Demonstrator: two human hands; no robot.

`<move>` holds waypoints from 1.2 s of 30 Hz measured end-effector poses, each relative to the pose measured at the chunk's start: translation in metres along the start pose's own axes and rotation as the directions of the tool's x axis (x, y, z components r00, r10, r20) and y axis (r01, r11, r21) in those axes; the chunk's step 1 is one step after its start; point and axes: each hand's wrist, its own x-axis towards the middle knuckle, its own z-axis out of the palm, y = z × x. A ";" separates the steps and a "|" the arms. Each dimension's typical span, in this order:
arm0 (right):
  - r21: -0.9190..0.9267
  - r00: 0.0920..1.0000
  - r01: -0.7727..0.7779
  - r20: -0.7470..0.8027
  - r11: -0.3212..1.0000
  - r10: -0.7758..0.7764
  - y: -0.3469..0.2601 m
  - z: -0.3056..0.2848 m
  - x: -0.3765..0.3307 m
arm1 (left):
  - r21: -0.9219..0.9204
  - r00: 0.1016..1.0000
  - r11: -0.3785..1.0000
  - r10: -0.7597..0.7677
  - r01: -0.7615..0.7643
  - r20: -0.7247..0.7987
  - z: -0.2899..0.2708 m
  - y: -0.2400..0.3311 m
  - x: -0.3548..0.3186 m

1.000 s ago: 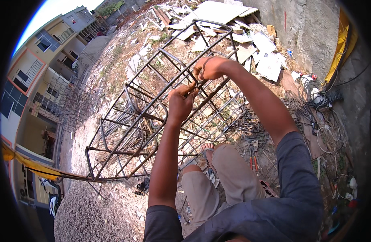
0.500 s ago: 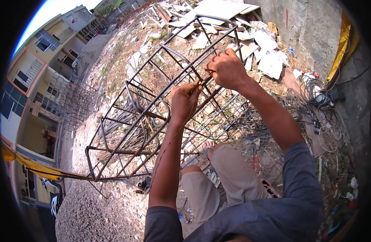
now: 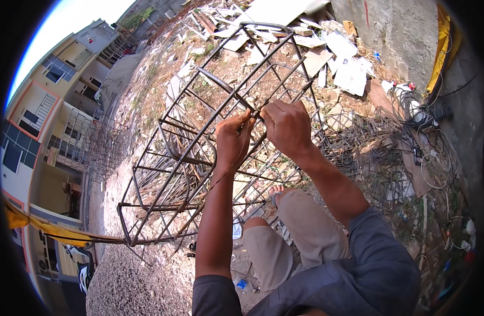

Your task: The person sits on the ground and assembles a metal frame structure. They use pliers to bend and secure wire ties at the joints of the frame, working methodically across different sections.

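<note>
A long cage of dark steel reinforcing bars [image 3: 215, 80], with square stirrups, stretches diagonally in front of me. My left hand [image 3: 233, 141] is closed in a pinch at a crossing of bar and stirrup. From its fingers a thin dark tie wire [image 3: 223, 178] trails back along my forearm. Right beside it, my right hand [image 3: 288, 125] is closed over the same crossing, its fingertips almost meeting the left ones. What the right fingertips grip is hidden behind the hand.
Loose rods and wire [image 3: 363, 138] lie to the right, near tangled cables [image 3: 410, 108]. Broken white boards [image 3: 352, 76] are heaped by a concrete wall [image 3: 392, 45]. A gravel pile [image 3: 142, 279] sits at lower left. Yellow sheeting [image 3: 63, 229] hangs along a pole touching the cage's near end.
My right hand has come down and left from farther up the bar to meet my left hand. The left stays at the crossing. The whole view has shifted slightly.
</note>
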 end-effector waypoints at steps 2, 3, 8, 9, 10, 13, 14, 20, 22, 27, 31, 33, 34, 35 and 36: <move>0.111 0.991 -0.080 -0.098 0.991 0.091 -0.005 0.011 -0.017 | -0.006 0.999 1.000 0.011 -0.011 -0.035 0.005 -0.005 -0.001; 0.168 0.980 -0.117 -0.140 0.979 0.141 -0.007 0.018 -0.026 | -0.030 1.000 0.999 -0.022 0.021 -0.022 0.005 -0.003 0.000; 0.504 0.873 -0.359 -0.118 0.785 0.474 -0.023 0.042 -0.051 | -0.137 0.991 0.982 -0.132 0.132 0.012 0.007 -0.004 -0.001; 0.568 0.850 -0.392 -0.077 0.723 0.522 -0.026 0.043 -0.053 | -0.149 0.991 0.980 -0.134 0.134 0.009 0.006 -0.003 0.000; 0.627 0.825 -0.423 -0.033 0.655 0.564 -0.027 0.043 -0.054 | -0.103 0.992 0.987 -0.119 0.122 0.036 0.002 0.000 0.000; 0.437 0.879 -0.398 -0.071 0.806 0.472 -0.022 0.039 -0.055 | -0.049 0.996 0.996 -0.070 0.073 0.055 -0.001 0.002 0.003; 0.427 0.890 -0.378 -0.077 0.822 0.449 -0.020 0.038 -0.055 | 0.031 0.993 0.997 -0.075 0.072 0.093 -0.004 0.003 0.003; 0.689 0.700 -0.687 0.543 0.230 0.463 0.006 0.015 -0.032 | 0.058 0.982 0.991 -0.127 0.120 0.138 -0.005 0.011 0.003; 0.710 0.652 -0.703 0.665 -0.037 0.364 0.026 0.011 -0.021 | 0.023 0.984 0.990 -0.143 0.141 0.105 -0.002 0.010 0.002; 0.691 0.650 -0.722 0.678 0.001 0.343 0.040 0.005 0.003 | 0.016 0.996 0.996 -0.090 0.089 0.027 0.002 0.001 -0.001; 0.544 0.767 -0.639 0.508 0.544 0.392 0.041 -0.002 0.018 | -0.094 0.988 0.983 -0.156 0.156 0.009 0.006 0.000 -0.003; 0.495 0.758 -0.646 0.505 0.582 0.412 0.039 -0.007 0.022 | -0.150 0.981 0.970 -0.191 0.192 0.018 0.005 0.000 -0.003; 0.487 0.770 -0.629 0.494 0.606 0.403 0.041 -0.006 0.022 | -0.072 0.991 0.989 -0.130 0.131 0.015 0.003 0.002 -0.002; 0.478 0.782 -0.613 0.484 0.629 0.394 0.043 -0.005 0.023 | -0.059 0.992 0.990 -0.126 0.127 0.019 0.003 0.002 -0.001; 0.460 0.788 -0.601 0.480 0.653 0.387 0.042 -0.007 0.022 | -0.044 0.992 0.991 -0.124 0.125 0.021 0.003 0.003 -0.001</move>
